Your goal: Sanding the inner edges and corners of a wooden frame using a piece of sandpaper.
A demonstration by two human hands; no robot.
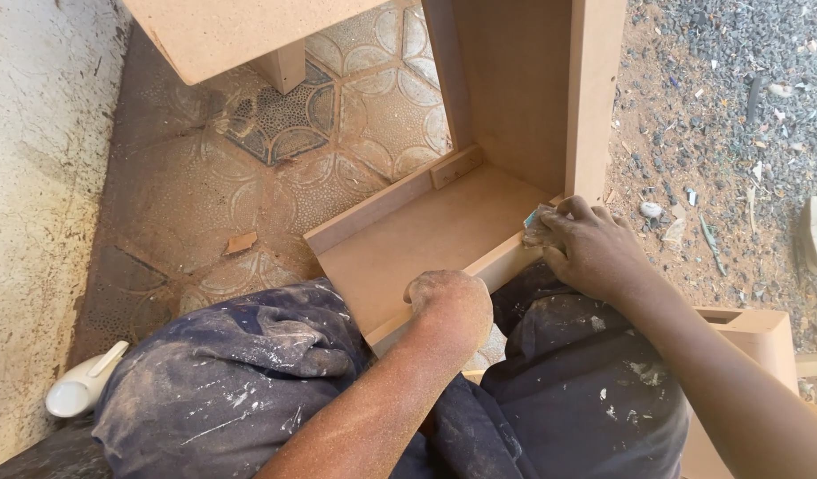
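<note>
A brown fibreboard cabinet piece [426, 235] lies between my knees, with upright panels [595, 89] rising at its far right. My right hand [590, 248] presses a small piece of sandpaper [537, 220] against the front edge of the board, near the right corner. My left hand [450, 302] is closed in a fist and rests on the board's near edge; whether anything is inside it is hidden. Both forearms are dusted with sawdust. My dark blue trousers [240, 372], streaked with dust and paint, fill the lower part of the view.
Patterned floor tiles [275, 168] coated in dust lie to the left, with a small wood offcut [241, 242]. A rough white wall [36, 177] stands at far left, a white plastic object [80, 386] at its foot. Gravel and debris [728, 133] cover the ground at right. Another fibreboard piece [754, 333] sits at lower right.
</note>
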